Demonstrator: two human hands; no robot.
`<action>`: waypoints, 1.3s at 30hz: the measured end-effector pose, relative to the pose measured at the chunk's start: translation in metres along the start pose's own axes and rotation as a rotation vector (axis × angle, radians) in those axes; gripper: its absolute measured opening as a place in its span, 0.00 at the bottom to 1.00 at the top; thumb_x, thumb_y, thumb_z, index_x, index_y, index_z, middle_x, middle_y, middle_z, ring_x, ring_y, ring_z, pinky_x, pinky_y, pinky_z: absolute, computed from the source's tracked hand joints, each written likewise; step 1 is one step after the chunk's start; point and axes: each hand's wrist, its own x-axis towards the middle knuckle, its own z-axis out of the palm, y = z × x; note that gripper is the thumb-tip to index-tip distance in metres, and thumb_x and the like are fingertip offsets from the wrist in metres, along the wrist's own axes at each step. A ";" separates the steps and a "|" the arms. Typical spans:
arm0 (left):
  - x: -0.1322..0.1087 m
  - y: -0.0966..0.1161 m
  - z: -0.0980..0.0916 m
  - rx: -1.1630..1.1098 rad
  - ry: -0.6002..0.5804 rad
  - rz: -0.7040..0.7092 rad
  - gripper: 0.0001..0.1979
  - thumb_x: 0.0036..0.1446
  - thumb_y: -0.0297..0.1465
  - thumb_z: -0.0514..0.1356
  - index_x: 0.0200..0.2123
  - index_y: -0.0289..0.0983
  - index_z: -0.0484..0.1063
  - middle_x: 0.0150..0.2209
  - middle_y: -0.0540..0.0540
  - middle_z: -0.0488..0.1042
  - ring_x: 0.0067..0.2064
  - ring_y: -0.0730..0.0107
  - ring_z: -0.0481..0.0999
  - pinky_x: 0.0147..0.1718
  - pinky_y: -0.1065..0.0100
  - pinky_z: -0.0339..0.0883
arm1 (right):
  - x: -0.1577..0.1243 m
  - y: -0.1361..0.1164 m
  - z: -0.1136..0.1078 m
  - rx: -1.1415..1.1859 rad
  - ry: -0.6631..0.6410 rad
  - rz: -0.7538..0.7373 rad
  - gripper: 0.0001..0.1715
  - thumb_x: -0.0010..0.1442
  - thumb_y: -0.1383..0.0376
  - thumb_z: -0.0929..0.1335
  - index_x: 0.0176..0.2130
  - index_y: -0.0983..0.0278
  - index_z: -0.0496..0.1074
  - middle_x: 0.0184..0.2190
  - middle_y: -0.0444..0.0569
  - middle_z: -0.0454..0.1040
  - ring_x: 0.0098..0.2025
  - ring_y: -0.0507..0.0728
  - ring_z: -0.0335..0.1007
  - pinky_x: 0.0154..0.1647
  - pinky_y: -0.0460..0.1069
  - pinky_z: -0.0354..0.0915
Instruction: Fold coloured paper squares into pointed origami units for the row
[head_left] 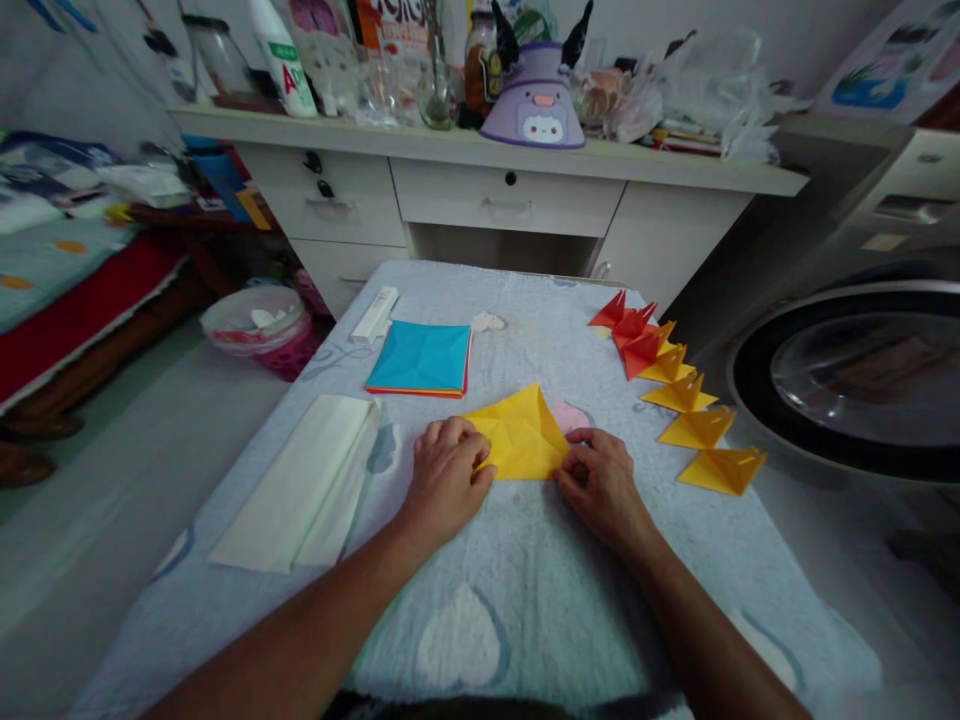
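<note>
A sheet of yellow origami paper (521, 440), creased and partly folded, lies on the cloth-covered table between my hands. My left hand (450, 462) grips its left edge, fingers curled with the thumb against the paper. At the lower right corner, my right hand (598, 478) pinches the same sheet between thumb and forefinger. One peak of the paper points up and away from me. Beyond my left hand sits a stack of creased square papers (421, 357), blue on top with red and yellow edges beneath.
Folded red paper pieces (634, 330) and several yellow ones (697, 428) line the table's right side. A folded pale cloth or paper (304, 485) lies at left, near a small white box (375, 314). Behind stand a cluttered counter (450, 148) and a washing machine (862, 300).
</note>
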 end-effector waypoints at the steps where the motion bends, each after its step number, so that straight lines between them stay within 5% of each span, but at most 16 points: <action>1: -0.001 0.001 -0.001 -0.019 -0.007 0.058 0.04 0.52 0.27 0.62 0.30 0.39 0.69 0.41 0.46 0.70 0.46 0.58 0.64 0.42 0.58 0.59 | 0.000 0.000 -0.001 0.000 -0.005 -0.002 0.06 0.53 0.68 0.68 0.25 0.61 0.73 0.47 0.53 0.71 0.51 0.64 0.64 0.51 0.61 0.57; 6: -0.004 0.003 -0.004 -0.050 -0.109 0.297 0.06 0.57 0.24 0.57 0.28 0.38 0.68 0.34 0.47 0.70 0.40 0.64 0.66 0.40 0.62 0.60 | 0.000 -0.001 -0.003 -0.013 -0.025 -0.014 0.05 0.53 0.68 0.67 0.27 0.62 0.73 0.47 0.54 0.70 0.51 0.64 0.63 0.51 0.61 0.57; 15: -0.002 0.005 -0.006 -0.089 -0.159 0.138 0.10 0.63 0.33 0.53 0.30 0.38 0.68 0.32 0.48 0.73 0.37 0.65 0.71 0.37 0.65 0.61 | 0.000 0.002 -0.002 -0.009 -0.033 -0.027 0.08 0.57 0.65 0.67 0.27 0.61 0.73 0.45 0.53 0.71 0.51 0.64 0.63 0.51 0.61 0.56; 21: 0.004 0.000 -0.004 0.053 -0.064 0.009 0.10 0.62 0.30 0.55 0.29 0.37 0.71 0.34 0.45 0.72 0.40 0.63 0.70 0.41 0.62 0.62 | 0.001 0.003 0.000 -0.017 0.000 -0.030 0.08 0.57 0.64 0.67 0.26 0.61 0.73 0.46 0.53 0.71 0.50 0.64 0.64 0.51 0.61 0.57; 39: 0.006 -0.003 0.001 0.141 -0.048 -0.043 0.09 0.57 0.32 0.60 0.25 0.38 0.70 0.35 0.45 0.70 0.40 0.61 0.67 0.40 0.60 0.61 | 0.002 0.003 0.002 -0.013 0.040 -0.017 0.07 0.55 0.65 0.68 0.25 0.61 0.72 0.46 0.53 0.72 0.50 0.64 0.64 0.51 0.61 0.57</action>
